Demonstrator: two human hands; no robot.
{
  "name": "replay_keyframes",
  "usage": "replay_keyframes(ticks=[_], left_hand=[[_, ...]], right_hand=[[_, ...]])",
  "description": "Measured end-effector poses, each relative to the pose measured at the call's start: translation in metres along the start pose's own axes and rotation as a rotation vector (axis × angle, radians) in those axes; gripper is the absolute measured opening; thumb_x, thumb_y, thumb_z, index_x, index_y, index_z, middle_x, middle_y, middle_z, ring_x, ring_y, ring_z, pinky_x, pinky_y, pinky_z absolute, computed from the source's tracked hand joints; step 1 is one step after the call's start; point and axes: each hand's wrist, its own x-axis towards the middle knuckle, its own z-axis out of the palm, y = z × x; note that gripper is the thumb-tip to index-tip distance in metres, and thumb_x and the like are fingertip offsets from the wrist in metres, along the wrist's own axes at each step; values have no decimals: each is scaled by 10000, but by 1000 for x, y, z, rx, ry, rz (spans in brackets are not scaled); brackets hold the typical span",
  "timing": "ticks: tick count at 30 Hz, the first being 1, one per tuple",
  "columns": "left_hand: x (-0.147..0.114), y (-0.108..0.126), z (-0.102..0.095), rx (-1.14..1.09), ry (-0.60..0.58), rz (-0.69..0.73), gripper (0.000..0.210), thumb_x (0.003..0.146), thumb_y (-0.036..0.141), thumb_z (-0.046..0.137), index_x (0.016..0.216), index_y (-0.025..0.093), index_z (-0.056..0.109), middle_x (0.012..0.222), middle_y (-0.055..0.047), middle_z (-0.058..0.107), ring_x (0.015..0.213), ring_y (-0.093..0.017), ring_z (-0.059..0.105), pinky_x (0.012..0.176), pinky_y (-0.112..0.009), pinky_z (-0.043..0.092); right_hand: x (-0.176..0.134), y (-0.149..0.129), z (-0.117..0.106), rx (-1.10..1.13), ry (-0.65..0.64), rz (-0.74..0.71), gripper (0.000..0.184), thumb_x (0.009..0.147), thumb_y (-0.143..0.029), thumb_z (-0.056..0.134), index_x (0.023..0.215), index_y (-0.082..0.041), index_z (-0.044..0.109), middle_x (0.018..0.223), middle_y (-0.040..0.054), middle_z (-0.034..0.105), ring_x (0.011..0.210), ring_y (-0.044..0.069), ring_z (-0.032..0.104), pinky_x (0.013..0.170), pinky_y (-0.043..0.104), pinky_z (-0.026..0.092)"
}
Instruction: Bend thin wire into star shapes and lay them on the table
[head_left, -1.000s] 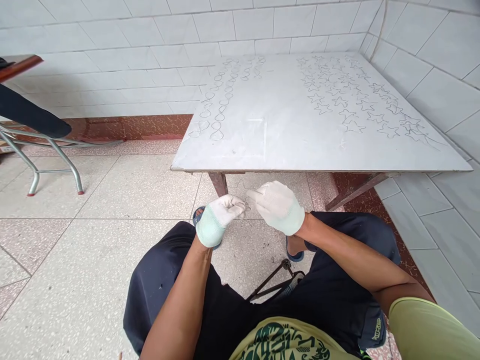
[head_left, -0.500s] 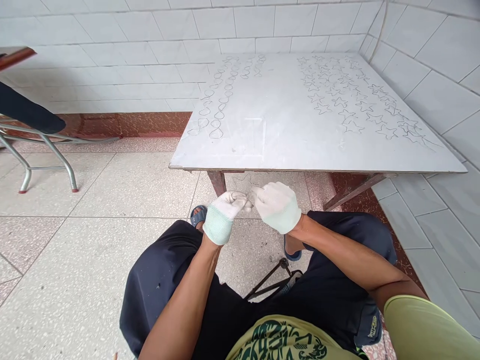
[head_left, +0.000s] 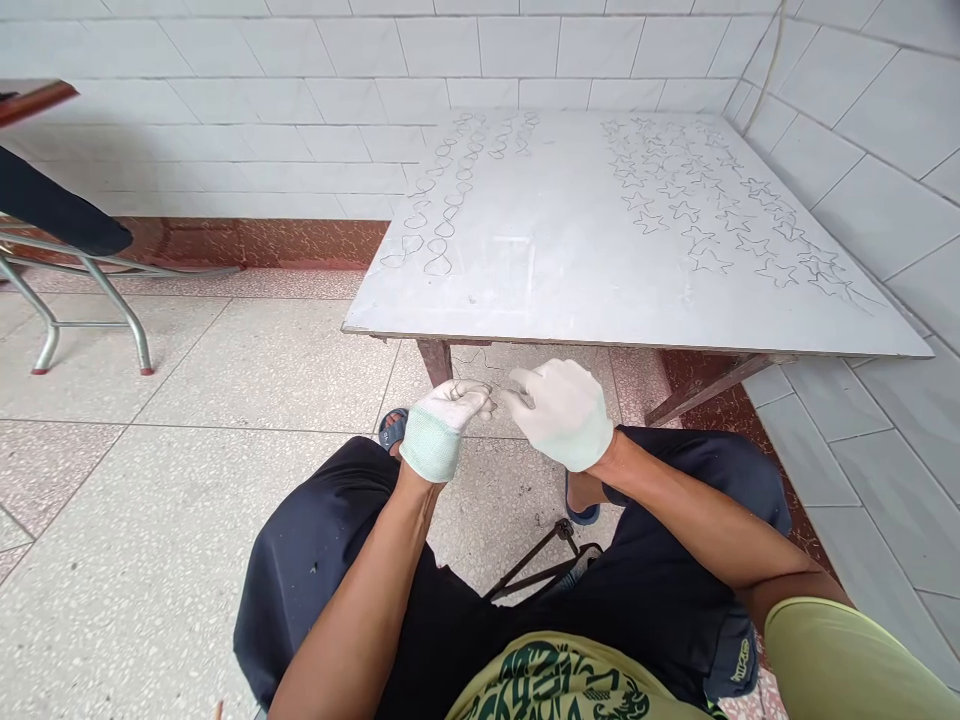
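Both my hands wear white gloves with pale green cuffs and meet in front of the table's near edge. My left hand (head_left: 457,410) is closed, thumb against fingers, on a thin bent wire (head_left: 480,352). The wire's pointed, star-like outline rises above the fingers and is faint against the floor. Close to its right side is my right hand (head_left: 559,410), with a gap between thumb and forefinger and the fingertips near the wire. Whether the right fingertips touch the wire is hard to see.
On the white table (head_left: 570,300), wire stars (head_left: 705,260) lie in rows at the right and figure-eight wire loops (head_left: 439,255) at the left. Tiled walls border the table behind and at the right. A metal-legged stool (head_left: 94,322) with a person's leg (head_left: 60,205) stands left.
My right thumb and forefinger have moved apart, and that hand has shifted slightly right. The wire in my left hand has turned and tilted a little to the left.
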Motion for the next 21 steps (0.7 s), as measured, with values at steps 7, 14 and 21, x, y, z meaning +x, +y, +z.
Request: replay_keyframes(ticks=[7, 14, 21], left_hand=[[-4, 5, -2, 47, -26, -16, 238, 744, 404, 784, 763, 192, 677, 696, -29, 718, 661, -180, 627, 747, -341, 493], [-4, 2, 0, 121, -59, -42, 211, 736, 385, 774, 736, 190, 695, 676, -25, 708, 606, -155, 572, 676, -316, 468], [-6, -2, -1, 62, -110, -124, 249, 704, 399, 827, 759, 180, 723, 624, -21, 684, 599, -162, 595, 644, -310, 490]], right_hand=[[22, 9, -10, 160, -76, -157, 196, 968, -334, 727, 1042, -153, 735, 1169, 137, 743, 1094, 294, 640, 933, 432, 460], [22, 10, -2, 134, -113, -308, 155, 1003, -166, 599, 998, -132, 750, 1284, 155, 719, 1172, 289, 633, 980, 437, 510], [21, 18, 8, 230, -121, -408, 254, 1014, -110, 548, 1139, -150, 766, 1275, 112, 758, 1283, 278, 629, 1103, 464, 493]])
